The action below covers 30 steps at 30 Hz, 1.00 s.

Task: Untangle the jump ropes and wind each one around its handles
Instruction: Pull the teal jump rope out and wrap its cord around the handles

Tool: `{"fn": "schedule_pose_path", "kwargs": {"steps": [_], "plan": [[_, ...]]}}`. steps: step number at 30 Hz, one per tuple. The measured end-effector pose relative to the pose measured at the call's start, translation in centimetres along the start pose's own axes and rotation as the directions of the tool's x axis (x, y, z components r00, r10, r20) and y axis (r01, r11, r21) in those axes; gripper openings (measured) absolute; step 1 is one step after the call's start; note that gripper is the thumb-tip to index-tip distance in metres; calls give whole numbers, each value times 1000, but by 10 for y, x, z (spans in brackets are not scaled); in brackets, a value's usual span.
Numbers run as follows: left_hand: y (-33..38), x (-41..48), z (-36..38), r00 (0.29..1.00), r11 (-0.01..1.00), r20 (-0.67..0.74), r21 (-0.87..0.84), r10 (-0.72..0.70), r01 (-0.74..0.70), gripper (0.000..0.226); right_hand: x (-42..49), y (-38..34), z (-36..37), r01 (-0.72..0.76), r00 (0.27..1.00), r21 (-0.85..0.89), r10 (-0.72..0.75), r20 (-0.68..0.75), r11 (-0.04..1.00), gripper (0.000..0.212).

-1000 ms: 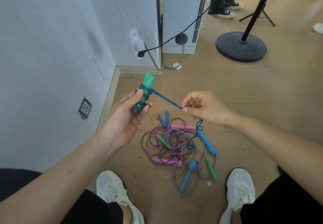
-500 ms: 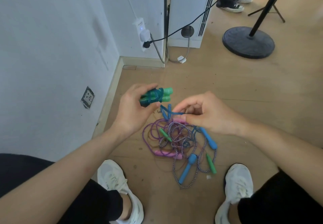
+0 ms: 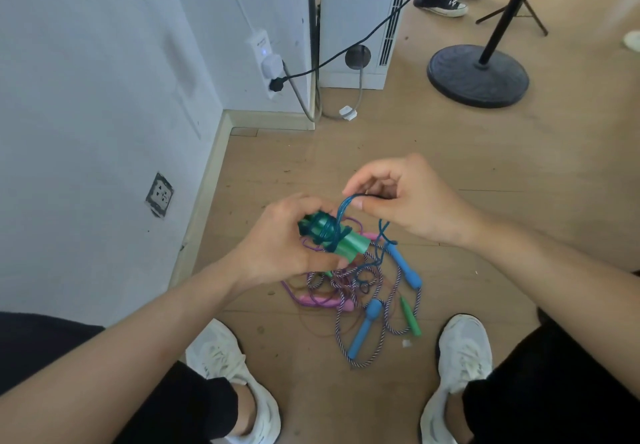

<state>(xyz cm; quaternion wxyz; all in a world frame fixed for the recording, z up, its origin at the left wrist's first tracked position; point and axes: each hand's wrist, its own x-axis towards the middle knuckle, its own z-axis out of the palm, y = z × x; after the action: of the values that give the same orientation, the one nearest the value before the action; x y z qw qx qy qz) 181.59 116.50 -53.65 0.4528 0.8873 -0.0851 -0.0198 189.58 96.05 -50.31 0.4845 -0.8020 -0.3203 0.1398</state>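
Note:
My left hand (image 3: 277, 242) grips a pair of green handles (image 3: 332, 237) with blue rope wound round them. My right hand (image 3: 408, 201) pinches a loop of that blue rope (image 3: 343, 206) just above the handles. A loose blue tail (image 3: 382, 232) hangs below my right hand. On the floor beneath lies a tangle of ropes (image 3: 360, 281): blue handles (image 3: 367, 322) on a striped cord, pink handles (image 3: 318, 301) on a purple cord, and a small green handle (image 3: 410, 317).
A white wall and baseboard (image 3: 204, 201) run along the left. My two white shoes (image 3: 460, 357) flank the pile. A black stand base (image 3: 478, 74), a plugged-in power strip (image 3: 265, 59), a white unit and another person's feet (image 3: 446, 3) are at the back.
The green handles turned from upright to lying across my left palm and came lower. My right hand brought the taut blue rope in and looped it over the handles.

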Motion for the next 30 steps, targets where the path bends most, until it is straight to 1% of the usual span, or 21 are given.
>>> {"fn": "schedule_pose_path", "kwargs": {"steps": [3,5,9,12,15,17,19,20,22,23,24,26,28,30], "plan": [[4,-1,-1,1000,998,-16,-65,-19,18,42,2,4,-1,-10,1000,-19,9,-17,1000,15],[10,-1,-4,999,979,15,-195,-50,52,39,4,6,-6,-14,1000,-45,13,-25,999,13],[14,1,-17,994,879,66,-465,-86,107,53,10,10,-19,-45,998,-27,43,-52,999,13],[12,1,-27,990,749,114,-647,-88,141,55,15,14,-26,-56,997,-7,56,-53,998,16],[13,2,-33,985,562,147,-810,-85,170,54,17,19,-30,-64,995,1,64,-82,998,20],[14,4,-38,985,449,132,-878,-110,168,61,17,22,-33,-97,991,22,99,-94,995,19],[13,6,-42,979,349,113,-922,-169,167,71,17,25,-32,-133,986,38,136,-93,990,17],[13,6,-43,974,308,96,-938,-207,157,69,17,27,-31,-143,985,34,146,-90,989,17],[13,7,-43,953,260,48,-957,-298,130,52,17,31,-26,-154,984,4,154,-88,988,15],[13,8,-42,935,253,20,-961,-355,116,41,16,34,-23,-158,985,-13,156,-76,987,14],[12,9,-41,913,256,-8,-961,-409,106,35,15,35,-19,-161,986,-29,159,-51,987,15],[9,10,-40,877,278,-54,-956,-478,93,35,11,36,-8,-160,987,-64,162,12,985,21],[5,11,-40,852,335,-104,-938,-514,88,36,6,35,7,-154,985,-66,159,73,986,26],[1,11,-39,836,435,-179,-897,-519,78,35,0,31,22,-145,981,-32,148,123,989,23]]}}
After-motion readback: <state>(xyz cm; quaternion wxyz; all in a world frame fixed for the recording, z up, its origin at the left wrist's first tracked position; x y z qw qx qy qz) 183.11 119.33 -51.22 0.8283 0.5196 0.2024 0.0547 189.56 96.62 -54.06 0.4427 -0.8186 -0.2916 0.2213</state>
